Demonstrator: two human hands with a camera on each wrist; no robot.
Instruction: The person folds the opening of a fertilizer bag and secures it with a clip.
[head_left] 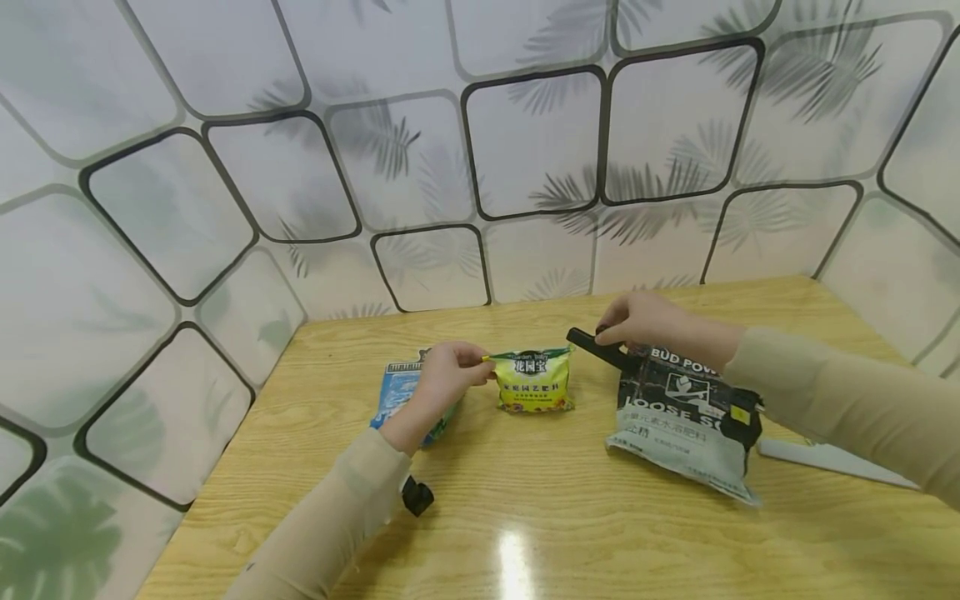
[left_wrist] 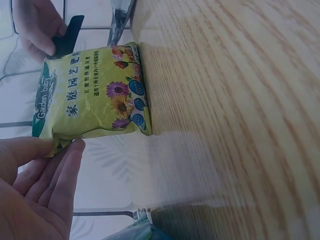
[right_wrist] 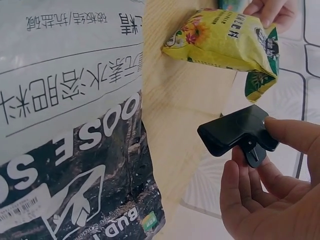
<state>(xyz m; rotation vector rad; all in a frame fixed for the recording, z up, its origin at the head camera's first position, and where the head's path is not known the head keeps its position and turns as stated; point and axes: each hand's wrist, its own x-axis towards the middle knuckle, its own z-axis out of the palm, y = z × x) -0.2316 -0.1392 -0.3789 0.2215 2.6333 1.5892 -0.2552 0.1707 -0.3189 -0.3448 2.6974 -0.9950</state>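
A yellow fertilizer bag with a green top edge stands upright on the table. My left hand pinches its upper left corner between thumb and fingers. On the other side, my right hand holds a black bag clip by its levers, thumb on one side and fingers on the other. The clip's long bar points toward the yellow bag's upper right corner, with a gap between them in the right wrist view. That corner of the bag droops in a fold there.
A black and white fertilizer bag lies below my right hand. Partly behind my left hand is a blue bag. A flat white object lies at the right, under my right forearm. A patterned wall covering borders the wooden table.
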